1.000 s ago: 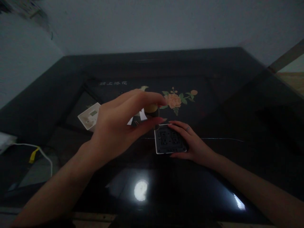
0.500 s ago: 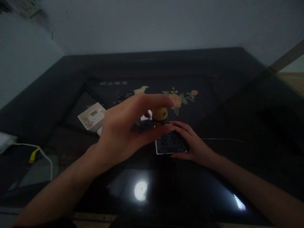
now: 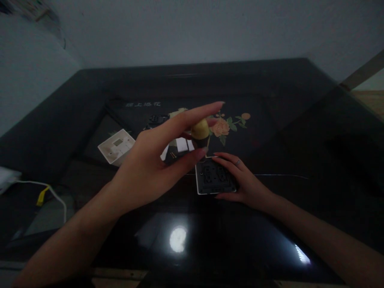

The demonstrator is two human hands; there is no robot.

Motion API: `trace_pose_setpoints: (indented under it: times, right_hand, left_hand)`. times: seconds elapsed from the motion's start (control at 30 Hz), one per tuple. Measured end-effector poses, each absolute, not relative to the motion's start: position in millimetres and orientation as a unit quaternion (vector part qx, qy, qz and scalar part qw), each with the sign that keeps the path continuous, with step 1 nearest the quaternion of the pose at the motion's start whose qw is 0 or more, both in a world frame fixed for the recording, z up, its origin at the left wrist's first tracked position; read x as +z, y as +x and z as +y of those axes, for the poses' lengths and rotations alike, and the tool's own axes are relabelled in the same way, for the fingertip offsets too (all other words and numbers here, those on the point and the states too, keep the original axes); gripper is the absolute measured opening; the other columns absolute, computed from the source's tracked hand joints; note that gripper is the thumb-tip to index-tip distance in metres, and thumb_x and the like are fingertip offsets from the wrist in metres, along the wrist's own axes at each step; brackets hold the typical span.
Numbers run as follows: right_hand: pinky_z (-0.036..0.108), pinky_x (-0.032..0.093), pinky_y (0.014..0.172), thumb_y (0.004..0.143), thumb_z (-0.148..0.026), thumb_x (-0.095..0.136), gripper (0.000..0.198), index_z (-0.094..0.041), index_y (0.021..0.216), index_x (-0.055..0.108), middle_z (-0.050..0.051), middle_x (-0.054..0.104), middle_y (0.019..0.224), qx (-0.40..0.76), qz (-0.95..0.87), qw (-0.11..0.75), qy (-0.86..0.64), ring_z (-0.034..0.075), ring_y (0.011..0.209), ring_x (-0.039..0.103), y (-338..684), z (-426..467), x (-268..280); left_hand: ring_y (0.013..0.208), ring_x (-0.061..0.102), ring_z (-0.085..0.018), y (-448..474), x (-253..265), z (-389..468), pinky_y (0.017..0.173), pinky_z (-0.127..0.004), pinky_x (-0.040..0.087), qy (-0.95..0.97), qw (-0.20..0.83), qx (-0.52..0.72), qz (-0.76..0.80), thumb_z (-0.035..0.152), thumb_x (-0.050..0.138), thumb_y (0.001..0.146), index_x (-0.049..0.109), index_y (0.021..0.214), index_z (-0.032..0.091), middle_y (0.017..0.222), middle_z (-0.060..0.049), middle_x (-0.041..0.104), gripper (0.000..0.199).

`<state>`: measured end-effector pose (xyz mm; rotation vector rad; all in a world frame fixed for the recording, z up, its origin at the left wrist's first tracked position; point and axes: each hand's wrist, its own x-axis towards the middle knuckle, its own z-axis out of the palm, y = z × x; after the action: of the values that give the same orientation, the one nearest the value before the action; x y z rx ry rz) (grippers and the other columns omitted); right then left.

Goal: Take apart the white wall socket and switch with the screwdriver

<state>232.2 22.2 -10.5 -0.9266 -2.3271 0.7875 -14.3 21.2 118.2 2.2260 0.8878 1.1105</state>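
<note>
My left hand (image 3: 153, 156) is closed round a screwdriver (image 3: 200, 130) with a yellow and dark handle, thumb on the near side and index finger stretched out past it. The handle stands roughly upright above the far edge of a wall socket panel (image 3: 216, 179); its tip is hidden from view. That panel lies with its black back up and a white rim showing. My right hand (image 3: 240, 178) grips the panel's right side, fingers along the far edge and thumb at the near edge.
A white faceplate or box (image 3: 117, 147) lies to the left. Behind my left hand are another black socket part (image 3: 158, 120), small white pieces (image 3: 181, 145) and small brass screws (image 3: 173, 155). A white cable (image 3: 60, 198) with a yellow tag runs at the far left of the dark glossy table (image 3: 270, 240).
My left hand's fingers have loosened and turned about the screwdriver handle, the index finger now reaching farther out and up. The handle has risen and tilted slightly. My right hand and the panel stay put.
</note>
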Motion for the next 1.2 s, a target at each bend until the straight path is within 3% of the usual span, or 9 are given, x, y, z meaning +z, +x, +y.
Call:
trace_pose_setpoints:
  times: [0.1,0.3,0.5,0.6,0.73,0.83,0.97,1.07,1.2]
  right_hand:
    - [0.058,0.042,0.11,0.079,-0.049,0.075,0.088,-0.032,0.151,0.03,0.015,0.039,0.15,0.285,-0.859,0.253,-0.342,0.036,0.137,0.043,232.4,22.5,-11.0]
    - [0.058,0.042,0.11,0.079,-0.05,0.075,0.088,-0.029,0.151,0.028,0.017,0.038,0.149,0.275,-0.864,0.255,-0.335,0.036,0.137,0.042,232.3,23.5,-11.4]
    - [0.058,0.042,0.11,0.079,-0.049,0.075,0.088,-0.03,0.151,0.028,0.017,0.037,0.15,0.273,-0.865,0.254,-0.336,0.036,0.137,0.042,233.1,22.6,-12.5]
    - [0.058,0.042,0.11,0.079,-0.05,0.075,0.089,-0.03,0.151,0.029,0.017,0.037,0.15,0.272,-0.865,0.254,-0.337,0.036,0.138,0.041,233.0,22.8,-13.4]
    - [0.059,0.042,0.11,0.079,-0.05,0.075,0.089,-0.03,0.151,0.028,0.017,0.037,0.149,0.275,-0.864,0.259,-0.332,0.036,0.137,0.042,232.2,23.4,-13.6]
    - [0.059,0.043,0.109,0.079,-0.051,0.075,0.089,-0.03,0.151,0.028,0.018,0.038,0.149,0.274,-0.864,0.259,-0.333,0.037,0.137,0.043,232.2,23.3,-12.8]
    - [0.058,0.042,0.11,0.079,-0.05,0.076,0.089,-0.03,0.151,0.028,0.018,0.038,0.15,0.27,-0.866,0.254,-0.335,0.037,0.137,0.042,233.3,22.7,-12.2]
    - [0.059,0.042,0.11,0.078,-0.051,0.076,0.091,-0.031,0.152,0.027,0.017,0.037,0.15,0.268,-0.866,0.255,-0.336,0.037,0.138,0.041,233.7,22.7,-12.5]
    - [0.058,0.043,0.109,0.078,-0.05,0.076,0.091,-0.033,0.153,0.026,0.015,0.038,0.15,0.271,-0.865,0.254,-0.338,0.036,0.137,0.042,233.3,22.8,-12.2]
  left_hand:
    - [0.123,0.064,-0.019,-15.5,117.2,22.4,0.106,-0.036,0.054,0.812,0.289,0.4,0.312,0.007,0.057,0.094,0.047,0.143,0.027,0.138,-0.003,0.063,0.054]
    - [0.096,0.072,-0.017,-13.4,106.5,27.2,0.082,-0.033,0.064,0.835,0.064,0.448,0.313,0.025,0.073,0.087,0.058,0.12,0.023,0.109,0.002,0.072,0.037]
    - [0.129,0.059,-0.016,-19.5,123.0,21.0,0.109,-0.038,0.051,0.836,0.246,0.349,0.344,0.009,0.054,0.095,0.039,0.146,0.025,0.142,-0.001,0.058,0.055]
    - [0.115,0.068,-0.015,-19.7,120.4,23.6,0.099,-0.035,0.058,0.848,0.191,0.367,0.332,0.011,0.06,0.093,0.047,0.14,0.024,0.13,0.0,0.066,0.051]
    - [0.089,0.071,-0.015,-13.2,107.5,27.9,0.082,-0.033,0.063,0.841,0.037,0.431,0.324,0.025,0.073,0.087,0.062,0.114,0.022,0.102,0.003,0.073,0.03]
    - [0.101,0.07,-0.017,-11.6,109.1,25.2,0.09,-0.036,0.062,0.836,0.096,0.422,0.337,0.025,0.066,0.092,0.058,0.124,0.021,0.114,-0.001,0.07,0.033]
    - [0.126,0.062,-0.018,-18.4,122.1,20.5,0.102,-0.034,0.056,0.844,0.254,0.342,0.326,0.008,0.052,0.096,0.033,0.15,0.03,0.141,-0.002,0.057,0.061]
    - [0.113,0.069,-0.015,-21.4,122.0,22.5,0.097,-0.031,0.06,0.844,0.262,0.343,0.318,0.005,0.054,0.094,0.039,0.145,0.03,0.14,-0.001,0.058,0.059]
    - [0.092,0.073,-0.013,-17.5,111.4,27.7,0.078,-0.025,0.064,0.839,0.161,0.418,0.31,0.013,0.072,0.086,0.056,0.124,0.023,0.117,0.0,0.07,0.043]
